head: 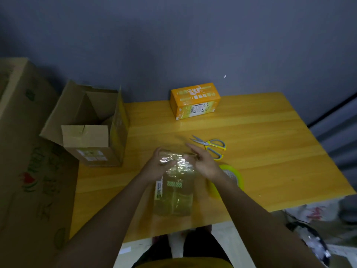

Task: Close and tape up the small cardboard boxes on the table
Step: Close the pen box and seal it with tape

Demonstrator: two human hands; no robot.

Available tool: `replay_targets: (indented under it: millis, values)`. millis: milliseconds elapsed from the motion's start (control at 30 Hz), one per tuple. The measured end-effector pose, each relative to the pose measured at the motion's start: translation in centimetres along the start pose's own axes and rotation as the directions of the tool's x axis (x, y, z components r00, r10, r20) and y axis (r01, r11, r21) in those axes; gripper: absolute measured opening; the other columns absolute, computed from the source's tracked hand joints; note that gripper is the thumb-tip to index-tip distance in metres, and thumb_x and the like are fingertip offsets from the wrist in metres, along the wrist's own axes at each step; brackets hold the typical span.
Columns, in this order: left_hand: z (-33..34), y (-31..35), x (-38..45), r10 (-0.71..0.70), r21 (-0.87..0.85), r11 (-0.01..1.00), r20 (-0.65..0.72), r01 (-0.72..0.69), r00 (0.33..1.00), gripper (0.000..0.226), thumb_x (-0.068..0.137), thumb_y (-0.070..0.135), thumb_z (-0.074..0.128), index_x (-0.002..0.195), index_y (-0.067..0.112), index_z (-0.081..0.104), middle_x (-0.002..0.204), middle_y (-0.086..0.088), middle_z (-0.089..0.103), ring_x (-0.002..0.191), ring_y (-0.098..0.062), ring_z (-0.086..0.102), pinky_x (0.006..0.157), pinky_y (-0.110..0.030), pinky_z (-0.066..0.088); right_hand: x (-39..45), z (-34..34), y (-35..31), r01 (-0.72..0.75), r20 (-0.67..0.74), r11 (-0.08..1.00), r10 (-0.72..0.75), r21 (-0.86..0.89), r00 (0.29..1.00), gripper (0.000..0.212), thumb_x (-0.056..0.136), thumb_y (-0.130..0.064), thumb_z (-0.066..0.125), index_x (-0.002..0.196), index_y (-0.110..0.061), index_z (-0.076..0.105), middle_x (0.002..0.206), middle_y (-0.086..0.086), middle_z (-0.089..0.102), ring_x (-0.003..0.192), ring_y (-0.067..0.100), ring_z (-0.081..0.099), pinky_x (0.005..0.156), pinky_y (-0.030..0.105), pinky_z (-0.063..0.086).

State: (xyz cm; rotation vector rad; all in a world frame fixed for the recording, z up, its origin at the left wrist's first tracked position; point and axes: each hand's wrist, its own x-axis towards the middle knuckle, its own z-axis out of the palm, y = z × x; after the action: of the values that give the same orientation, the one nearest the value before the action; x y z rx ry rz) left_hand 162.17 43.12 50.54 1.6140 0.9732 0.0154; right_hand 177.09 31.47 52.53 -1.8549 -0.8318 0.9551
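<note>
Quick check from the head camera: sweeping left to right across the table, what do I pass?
Open brown carton at the left edge → left hand → small taped box being held → right hand → yellow tape roll. The orange box and scissors overlap these in the sweep, so they are left out.

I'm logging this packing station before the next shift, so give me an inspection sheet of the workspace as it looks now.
Surface: yellow wooden table, glossy.
Job's things: small tape-wrapped cardboard box under both hands; orange printed box at the far edge; yellow tape roll beside the right wrist; yellow-handled scissors, shut.
Clutter: open brown carton on the table's left end.
Grippers: left hand and right hand press the small box's top, fingers fairly straight.
Cables: nothing seen.
Surroundings: grey wall; large printed carton at left; bags on the floor at right.
</note>
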Motion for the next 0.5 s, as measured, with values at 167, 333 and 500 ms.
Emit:
replay_targets:
  millis: [167, 333, 500]
  values:
    - [0.7, -2.4, 0.9, -0.28, -0.124, 0.957, -0.135, 0.264, 0.95, 0.103, 0.088, 0.042, 0.065, 0.152, 0.013, -0.011, 0.158, -0.014, 0.017, 0.136, -0.036, 0.036, 0.096, -0.036, 0.043, -3.6, -2.3, 6.9, -0.34, -0.394, 0.805, 0.146, -0.486, 0.908, 0.051, 0.087, -0.027, 0.057, 0.131, -0.004, 0.047, 0.132, 0.015, 0.051, 0.126, 0.03, 0.045, 0.1, 0.033, 0.031]
    - [1.8, -1.9, 1.0, -0.176, 0.291, 0.92, -0.295, 0.264, 0.939, 0.087, 0.095, 0.043, 0.052, 0.153, 0.014, -0.006, 0.161, -0.012, -0.003, 0.148, -0.03, 0.0, 0.118, -0.044, 0.015, -6.0, -2.9, 10.4, -0.31, -0.146, 0.404, 0.387, -0.861, 0.911, 0.073, 0.091, -0.044, 0.055, 0.148, -0.013, 0.022, 0.144, 0.007, 0.039, 0.135, 0.025, 0.036, 0.111, 0.041, 0.024]
    - [4.7, 1.7, 1.3, 0.15, 0.622, 0.777, -0.032, -0.098, 0.988, 0.052, 0.099, 0.027, 0.045, 0.148, 0.016, 0.03, 0.161, -0.006, 0.008, 0.148, -0.026, -0.001, 0.117, -0.031, 0.008, -5.8, -3.4, 9.5, -0.242, -0.155, 0.468, 0.216, -0.85, 0.964, 0.068, 0.089, -0.025, 0.053, 0.15, -0.014, 0.025, 0.14, 0.008, 0.048, 0.131, 0.023, 0.044, 0.11, 0.034, 0.03]
